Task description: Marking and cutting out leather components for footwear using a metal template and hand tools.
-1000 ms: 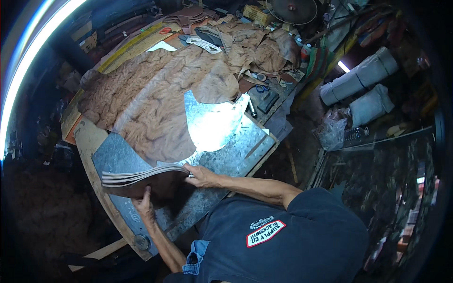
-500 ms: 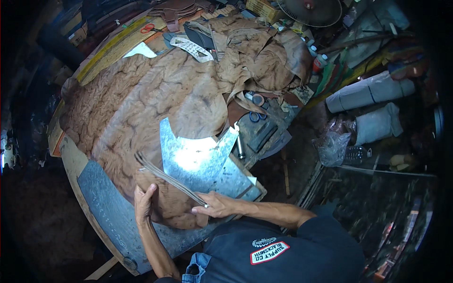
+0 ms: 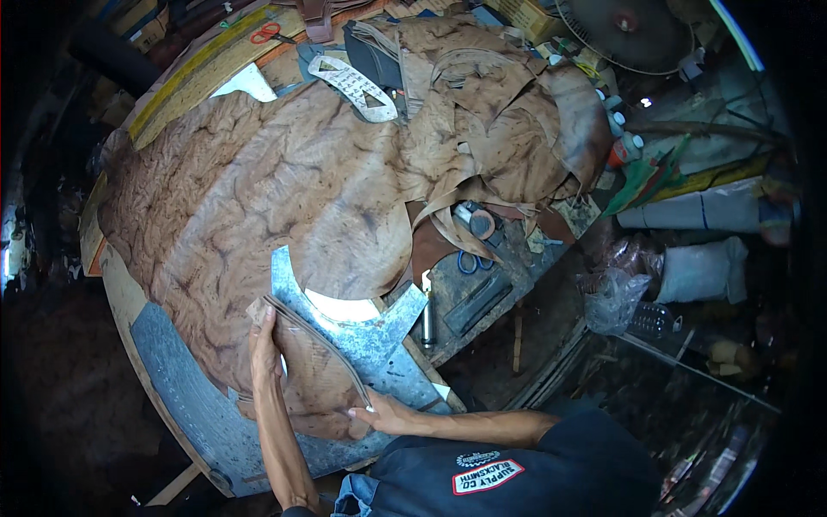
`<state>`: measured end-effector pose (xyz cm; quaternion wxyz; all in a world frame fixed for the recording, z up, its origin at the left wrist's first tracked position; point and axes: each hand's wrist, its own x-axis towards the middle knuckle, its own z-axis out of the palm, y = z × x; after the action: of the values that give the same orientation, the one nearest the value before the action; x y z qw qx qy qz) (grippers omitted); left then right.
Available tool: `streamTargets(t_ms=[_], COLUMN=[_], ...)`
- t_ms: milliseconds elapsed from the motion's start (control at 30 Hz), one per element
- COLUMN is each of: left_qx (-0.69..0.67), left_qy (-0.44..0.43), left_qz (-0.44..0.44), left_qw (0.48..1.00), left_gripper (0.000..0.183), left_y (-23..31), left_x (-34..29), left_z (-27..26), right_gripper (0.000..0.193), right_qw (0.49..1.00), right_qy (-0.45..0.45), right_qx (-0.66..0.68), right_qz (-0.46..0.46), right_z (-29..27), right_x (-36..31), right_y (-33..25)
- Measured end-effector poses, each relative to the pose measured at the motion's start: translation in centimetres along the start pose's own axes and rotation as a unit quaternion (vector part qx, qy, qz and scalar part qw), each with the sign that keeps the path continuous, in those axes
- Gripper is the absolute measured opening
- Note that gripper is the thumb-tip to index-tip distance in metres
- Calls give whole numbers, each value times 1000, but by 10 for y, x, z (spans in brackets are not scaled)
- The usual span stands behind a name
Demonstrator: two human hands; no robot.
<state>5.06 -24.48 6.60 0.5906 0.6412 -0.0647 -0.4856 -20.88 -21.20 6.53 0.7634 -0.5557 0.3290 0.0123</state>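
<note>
My left hand (image 3: 265, 345) is closed around the far left end of a stack of cut brown leather pieces (image 3: 312, 358). At the stack's near right end, my right hand (image 3: 388, 416) grips the edge with its fingertips. The stack is tilted, so its layered long edge and part of its broad face show. Beneath my hands is a large wrinkled brown leather hide (image 3: 284, 189), spread over the table. A shiny metal sheet (image 3: 366, 332) shows just beyond the stack. The fingers under the stack are hidden.
Blue-handled scissors (image 3: 469, 262), a silver cylindrical tool (image 3: 428, 319) and a dark block (image 3: 479, 303) lie on the right side. Leather offcuts (image 3: 508, 129) are heaped at the back, near a white pattern strip (image 3: 353, 90). Red-handled scissors (image 3: 267, 34) rest at far left.
The leather stack has turned from nearly edge-on to showing its broad face. My left hand has gone from beside it to gripping its far end. The whole view has shifted slightly.
</note>
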Motion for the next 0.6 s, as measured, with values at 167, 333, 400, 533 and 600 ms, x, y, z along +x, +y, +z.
streamTargets(t_ms=[167,333,400,533,600], left_qx=[57,213,199,266,234], left_qy=[123,165,153,112,34], left_qz=[43,62,63,86,-4], left_qw=[990,961,966,954,972], left_gripper=[53,56,51,38,42], left_y=[-3,-8,-8,10,31], left_x=[39,49,49,47,43], left_z=[-5,2,1,-8,16], right_gripper=[67,66,57,47,43], right_qw=[999,990,995,997,991], right_qy=[-29,-91,-71,-66,-103], right_qx=[-6,-16,-12,25,61], right_qz=[12,105,63,-38,-61], right_z=[3,-5,2,-10,-35], right_x=[2,4,4,2,-8], right_y=[9,1,19,-2,-44])
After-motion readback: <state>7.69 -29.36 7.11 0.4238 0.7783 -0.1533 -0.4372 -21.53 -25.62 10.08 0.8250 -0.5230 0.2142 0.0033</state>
